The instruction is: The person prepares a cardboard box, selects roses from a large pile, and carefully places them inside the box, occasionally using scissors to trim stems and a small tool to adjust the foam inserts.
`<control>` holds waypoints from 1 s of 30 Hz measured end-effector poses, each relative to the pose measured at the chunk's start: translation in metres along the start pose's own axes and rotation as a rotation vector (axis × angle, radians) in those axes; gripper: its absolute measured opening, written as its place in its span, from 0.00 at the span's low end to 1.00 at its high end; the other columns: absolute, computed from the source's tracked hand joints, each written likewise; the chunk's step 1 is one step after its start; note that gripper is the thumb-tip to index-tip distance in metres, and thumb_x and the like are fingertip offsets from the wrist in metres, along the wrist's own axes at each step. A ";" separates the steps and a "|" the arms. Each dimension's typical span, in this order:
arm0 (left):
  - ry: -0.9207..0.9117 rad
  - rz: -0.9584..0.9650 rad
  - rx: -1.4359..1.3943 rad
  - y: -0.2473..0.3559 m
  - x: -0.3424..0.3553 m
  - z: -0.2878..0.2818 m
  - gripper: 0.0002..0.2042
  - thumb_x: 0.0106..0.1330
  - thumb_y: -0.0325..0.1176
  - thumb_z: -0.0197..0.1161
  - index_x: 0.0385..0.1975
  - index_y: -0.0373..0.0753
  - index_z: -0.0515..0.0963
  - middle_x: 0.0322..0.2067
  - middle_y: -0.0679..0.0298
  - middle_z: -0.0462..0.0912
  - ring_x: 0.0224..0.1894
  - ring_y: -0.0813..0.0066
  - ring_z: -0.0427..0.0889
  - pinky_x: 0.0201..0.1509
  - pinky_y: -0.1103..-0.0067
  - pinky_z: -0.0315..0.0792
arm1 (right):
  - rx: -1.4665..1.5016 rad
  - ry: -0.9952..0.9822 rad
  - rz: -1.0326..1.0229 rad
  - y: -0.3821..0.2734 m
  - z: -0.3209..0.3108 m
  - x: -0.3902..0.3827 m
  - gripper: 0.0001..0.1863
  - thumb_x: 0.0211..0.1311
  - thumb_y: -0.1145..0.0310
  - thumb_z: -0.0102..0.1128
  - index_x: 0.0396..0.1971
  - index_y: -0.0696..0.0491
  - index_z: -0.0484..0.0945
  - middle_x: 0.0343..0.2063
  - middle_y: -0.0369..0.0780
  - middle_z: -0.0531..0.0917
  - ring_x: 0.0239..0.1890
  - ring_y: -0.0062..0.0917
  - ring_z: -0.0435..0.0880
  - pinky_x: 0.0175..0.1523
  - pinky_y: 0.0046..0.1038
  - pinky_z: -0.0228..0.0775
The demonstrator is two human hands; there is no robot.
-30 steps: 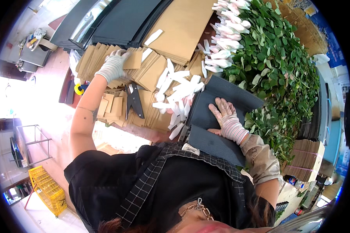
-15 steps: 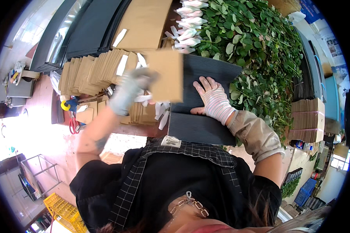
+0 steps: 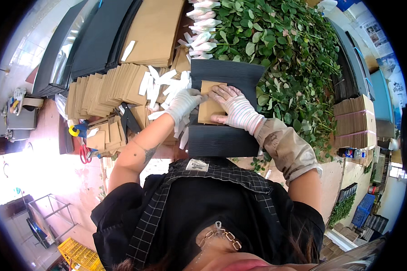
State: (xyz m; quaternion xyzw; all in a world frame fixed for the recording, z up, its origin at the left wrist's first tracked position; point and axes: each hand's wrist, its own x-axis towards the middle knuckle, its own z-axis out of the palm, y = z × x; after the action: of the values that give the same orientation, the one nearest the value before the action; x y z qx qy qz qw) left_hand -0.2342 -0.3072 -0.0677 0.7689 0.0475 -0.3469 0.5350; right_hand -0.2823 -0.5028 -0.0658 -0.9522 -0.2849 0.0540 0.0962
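A brown cardboard piece lies on a black ribbed sheet, whose far flap stands tilted up. My right hand, in a striped glove with bare fingertips, lies open on the cardboard, fingers stretched out and thumb apart. My left hand, in a pale glove, has curled fingers at the cardboard's left edge, gripping it. Several white slips are scattered beside it, with a black cutting tool among smaller cardboard pieces to the left.
Behind are stacked black boards, brown sheets and fanned cardboard. Leafy stems with white-wrapped heads fill the back right. Bundled cardboard stands at right; red scissors and a yellow crate are at left.
My left hand has brought a cardboard piece rightward from the piles and set it on the black sheet. My right hand now rests over that piece. The view has shifted with my head.
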 end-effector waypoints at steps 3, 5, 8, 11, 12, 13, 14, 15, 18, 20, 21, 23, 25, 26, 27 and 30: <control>0.320 0.279 -0.042 -0.030 0.000 -0.006 0.14 0.57 0.36 0.66 0.38 0.34 0.78 0.24 0.67 0.78 0.25 0.81 0.75 0.29 0.84 0.71 | -0.060 0.038 -0.029 0.002 0.005 0.002 0.42 0.50 0.42 0.57 0.60 0.52 0.59 0.61 0.44 0.61 0.65 0.37 0.55 0.68 0.39 0.44; 0.221 0.115 -0.219 -0.038 -0.005 -0.005 0.15 0.57 0.35 0.66 0.39 0.33 0.78 0.26 0.65 0.79 0.27 0.81 0.76 0.31 0.85 0.71 | -0.070 0.052 -0.041 0.005 0.008 0.003 0.43 0.49 0.42 0.57 0.60 0.53 0.59 0.61 0.45 0.61 0.66 0.38 0.54 0.68 0.40 0.44; 0.138 0.022 -0.536 -0.039 -0.014 0.005 0.15 0.57 0.35 0.65 0.39 0.31 0.78 0.28 0.64 0.80 0.27 0.81 0.76 0.32 0.85 0.71 | -0.053 0.053 -0.086 0.006 0.009 0.006 0.44 0.48 0.42 0.59 0.60 0.55 0.59 0.60 0.47 0.61 0.65 0.40 0.54 0.68 0.40 0.45; 0.091 0.043 -0.520 -0.037 -0.014 0.005 0.17 0.56 0.31 0.65 0.42 0.27 0.73 0.30 0.58 0.80 0.28 0.76 0.78 0.30 0.81 0.73 | -0.015 0.004 -0.091 0.007 0.011 0.005 0.43 0.49 0.46 0.61 0.61 0.54 0.56 0.61 0.47 0.59 0.66 0.42 0.52 0.68 0.42 0.45; 0.091 0.044 -0.524 -0.037 -0.013 0.005 0.17 0.56 0.31 0.65 0.42 0.27 0.73 0.30 0.58 0.80 0.28 0.76 0.78 0.30 0.81 0.73 | -0.004 0.018 -0.098 0.008 0.012 0.005 0.42 0.49 0.48 0.61 0.61 0.54 0.57 0.61 0.47 0.59 0.66 0.42 0.52 0.68 0.42 0.45; 0.090 0.041 -0.509 -0.038 -0.012 0.005 0.18 0.56 0.31 0.65 0.42 0.26 0.73 0.31 0.57 0.80 0.29 0.75 0.78 0.31 0.80 0.73 | 0.007 0.032 -0.104 0.009 0.013 0.005 0.42 0.49 0.49 0.61 0.61 0.54 0.57 0.61 0.47 0.59 0.66 0.43 0.52 0.68 0.43 0.45; 0.089 0.039 -0.493 -0.038 -0.010 0.005 0.18 0.55 0.30 0.66 0.42 0.26 0.73 0.32 0.57 0.80 0.30 0.74 0.79 0.32 0.79 0.74 | 0.004 0.029 -0.103 0.011 0.013 0.005 0.42 0.49 0.49 0.61 0.61 0.54 0.57 0.61 0.47 0.59 0.66 0.43 0.52 0.68 0.43 0.45; 0.089 0.036 -0.493 -0.039 -0.009 0.006 0.18 0.55 0.30 0.66 0.42 0.26 0.73 0.32 0.57 0.80 0.30 0.74 0.79 0.32 0.79 0.74 | 0.018 0.022 -0.110 0.010 0.012 0.005 0.41 0.49 0.50 0.61 0.60 0.55 0.57 0.61 0.47 0.59 0.66 0.43 0.52 0.68 0.43 0.45; 0.141 0.031 -0.508 -0.038 -0.007 0.008 0.18 0.56 0.30 0.65 0.43 0.25 0.72 0.32 0.56 0.80 0.30 0.73 0.79 0.32 0.79 0.74 | 0.014 0.013 -0.126 0.009 0.014 0.008 0.40 0.49 0.52 0.61 0.60 0.55 0.57 0.61 0.48 0.59 0.66 0.43 0.52 0.68 0.44 0.45; 0.114 0.015 -0.575 -0.036 -0.006 0.010 0.19 0.56 0.30 0.64 0.44 0.25 0.71 0.33 0.55 0.80 0.31 0.72 0.79 0.33 0.79 0.74 | -0.005 0.013 -0.132 0.011 0.016 0.007 0.40 0.49 0.53 0.60 0.60 0.56 0.57 0.61 0.48 0.59 0.66 0.43 0.52 0.68 0.44 0.45; 0.114 0.016 -0.572 -0.034 -0.007 0.008 0.19 0.56 0.30 0.64 0.44 0.25 0.71 0.33 0.55 0.80 0.31 0.72 0.79 0.33 0.79 0.74 | -0.031 0.019 -0.149 0.012 0.018 0.008 0.41 0.49 0.52 0.61 0.60 0.56 0.57 0.61 0.48 0.58 0.66 0.43 0.51 0.68 0.44 0.45; 0.117 -0.023 -0.522 -0.029 -0.013 0.007 0.17 0.56 0.29 0.64 0.43 0.26 0.72 0.33 0.56 0.80 0.32 0.72 0.79 0.32 0.80 0.74 | -0.056 0.028 -0.164 0.013 0.019 0.010 0.42 0.48 0.50 0.61 0.60 0.56 0.57 0.61 0.48 0.58 0.67 0.42 0.51 0.68 0.44 0.45; 0.103 -0.006 -0.552 -0.034 -0.013 0.006 0.15 0.56 0.30 0.65 0.40 0.28 0.74 0.32 0.60 0.80 0.31 0.76 0.78 0.34 0.82 0.73 | 0.006 -0.008 -0.130 0.006 0.009 0.010 0.44 0.47 0.46 0.62 0.60 0.56 0.58 0.62 0.48 0.58 0.67 0.42 0.51 0.68 0.43 0.44; 0.088 0.012 -0.582 -0.036 -0.013 0.005 0.13 0.56 0.31 0.65 0.37 0.30 0.77 0.30 0.64 0.81 0.30 0.79 0.77 0.36 0.84 0.72 | 0.007 -0.008 -0.131 0.005 0.007 0.011 0.44 0.47 0.46 0.62 0.60 0.56 0.58 0.62 0.48 0.58 0.67 0.42 0.51 0.68 0.43 0.44; 0.090 0.010 -0.583 -0.037 -0.013 0.003 0.13 0.56 0.31 0.65 0.37 0.30 0.77 0.30 0.64 0.81 0.30 0.79 0.77 0.36 0.84 0.72 | -0.008 -0.030 -0.123 0.004 0.006 0.012 0.45 0.45 0.44 0.62 0.60 0.55 0.58 0.62 0.47 0.58 0.67 0.41 0.51 0.69 0.43 0.43; -0.050 0.006 -0.600 -0.043 -0.009 -0.005 0.13 0.55 0.27 0.66 0.38 0.31 0.76 0.32 0.63 0.80 0.32 0.79 0.77 0.39 0.83 0.72 | -0.028 -0.057 -0.117 0.004 0.004 0.012 0.47 0.44 0.42 0.63 0.60 0.55 0.58 0.62 0.47 0.58 0.67 0.41 0.51 0.69 0.42 0.42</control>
State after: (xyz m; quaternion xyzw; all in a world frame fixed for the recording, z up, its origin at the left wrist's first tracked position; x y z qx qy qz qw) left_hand -0.2576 -0.2819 -0.0954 0.5677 0.1324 -0.3344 0.7405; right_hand -0.2712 -0.4992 -0.0710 -0.9332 -0.3436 0.0714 0.0779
